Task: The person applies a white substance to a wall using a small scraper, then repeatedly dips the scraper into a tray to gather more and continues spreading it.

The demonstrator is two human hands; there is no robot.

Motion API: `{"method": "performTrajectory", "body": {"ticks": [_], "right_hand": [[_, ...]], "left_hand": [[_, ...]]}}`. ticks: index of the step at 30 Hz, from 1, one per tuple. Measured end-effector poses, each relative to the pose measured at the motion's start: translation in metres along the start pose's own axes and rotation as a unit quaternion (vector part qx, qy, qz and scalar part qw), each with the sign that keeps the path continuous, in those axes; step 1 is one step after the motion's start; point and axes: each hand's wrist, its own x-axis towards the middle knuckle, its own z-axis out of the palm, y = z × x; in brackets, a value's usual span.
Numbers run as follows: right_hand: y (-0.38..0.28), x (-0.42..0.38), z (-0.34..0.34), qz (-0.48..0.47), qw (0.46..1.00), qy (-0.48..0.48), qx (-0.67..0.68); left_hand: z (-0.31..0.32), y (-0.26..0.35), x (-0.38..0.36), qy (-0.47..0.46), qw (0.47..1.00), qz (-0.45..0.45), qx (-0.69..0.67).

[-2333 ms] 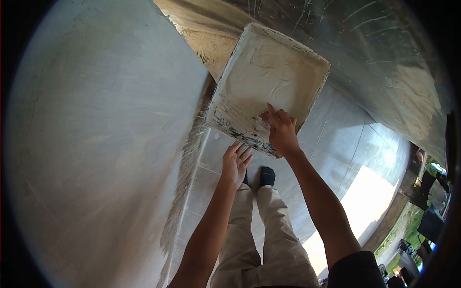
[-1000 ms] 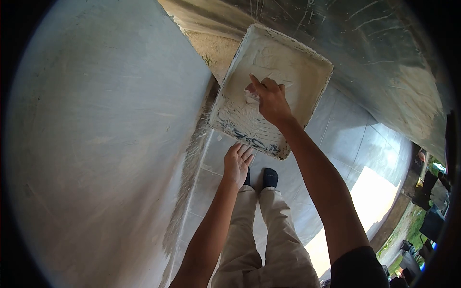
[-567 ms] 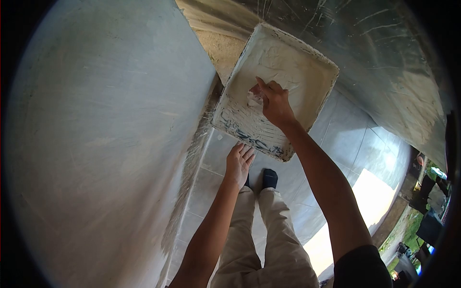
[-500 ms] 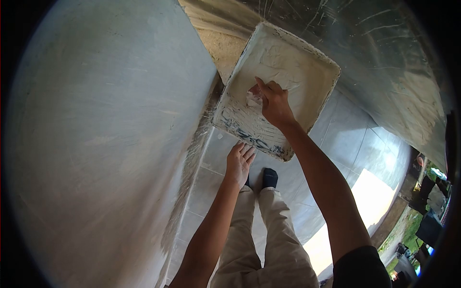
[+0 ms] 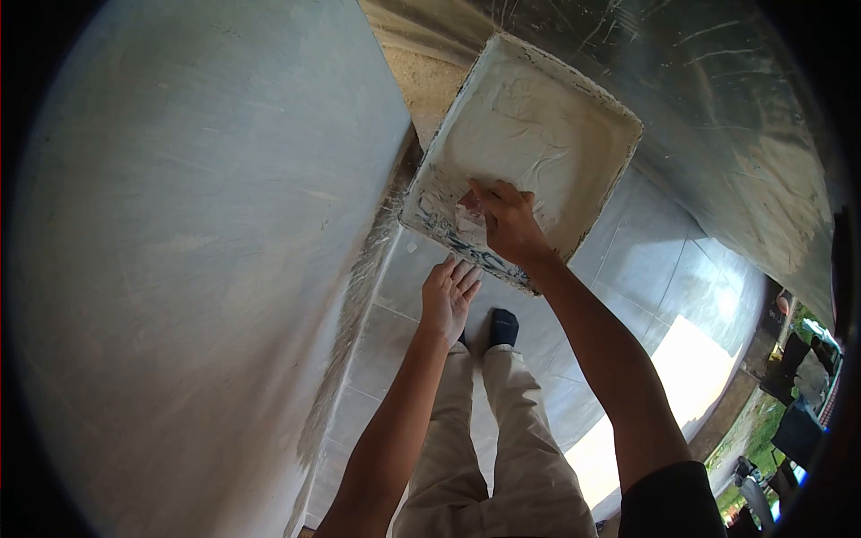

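Note:
A shallow rectangular tray (image 5: 574, 82) with a crusted rim holds a layer of pale, wet-looking plaster (image 5: 516, 125). Inside its near end, my right hand (image 5: 513, 222) is closed on a scraper (image 5: 470, 221), with its index finger stretched along the tool. Pale paste coats the scraper, and a reddish part shows by the fingers. Around it, the tray bottom is streaked dark where the layer is thin. My left hand (image 5: 449, 291) is palm up with fingers extended, its fingertips right at the tray's near edge.
A large grey wall surface (image 5: 206, 251) rises close on the left, with a splattered strip (image 5: 345, 359) along its base. Plastic sheeting (image 5: 717, 117) hangs at upper right. My feet in dark socks (image 5: 504, 327) stand on grey floor tiles (image 5: 377, 350). Sunlight falls at right.
My right hand has drawn the scraper through the plaster toward the tray's near edge. My left hand stays at that edge, nearly unmoved.

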Motion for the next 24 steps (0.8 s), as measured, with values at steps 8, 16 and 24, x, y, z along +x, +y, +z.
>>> {"method": "performTrajectory", "body": {"ticks": [8,16,24], "right_hand": [[0.004,-0.02,0.01,0.019,0.999,-0.015,-0.022],[0.006,-0.018,0.009,0.06,0.997,-0.042,0.019],[0.005,-0.035,0.002,0.116,0.99,-0.007,0.083]], "left_hand": [[0.005,0.001,-0.002,-0.016,1.0,0.001,0.007],[0.001,-0.004,-0.001,-0.012,1.0,0.013,0.019],[0.006,-0.006,-0.007,0.034,0.998,0.049,0.009]]}}
